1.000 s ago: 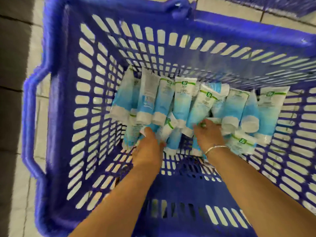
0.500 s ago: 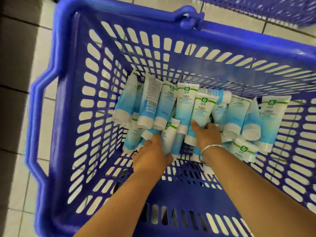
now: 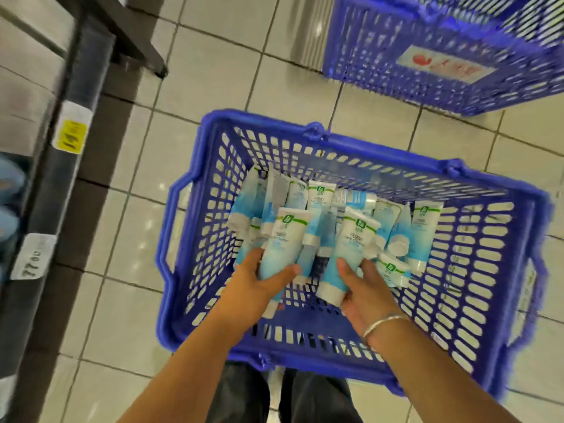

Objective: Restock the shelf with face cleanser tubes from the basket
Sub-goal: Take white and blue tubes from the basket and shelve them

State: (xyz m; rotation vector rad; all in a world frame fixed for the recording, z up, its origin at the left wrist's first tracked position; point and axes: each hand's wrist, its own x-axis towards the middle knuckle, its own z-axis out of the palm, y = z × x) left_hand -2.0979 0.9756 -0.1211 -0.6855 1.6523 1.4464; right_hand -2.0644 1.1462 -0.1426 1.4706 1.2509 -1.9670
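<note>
Two blue-and-white tubes with green logo bands, print too blurred to read, lifted above the heap in the blue basket (image 3: 195,270): left tube (image 3: 282,242) clasped by left hand (image 3: 259,288), right tube (image 3: 346,254) by right hand (image 3: 363,288); left of the basket, shelf tag (image 3: 34,256) reading "77".

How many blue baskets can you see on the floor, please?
2: the near basket in front of the person, holding tubes, and a second basket at the upper right, partly cut off.

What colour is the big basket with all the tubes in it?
The basket is blue-purple plastic with slotted walls, seen clearly in the head view.
</note>
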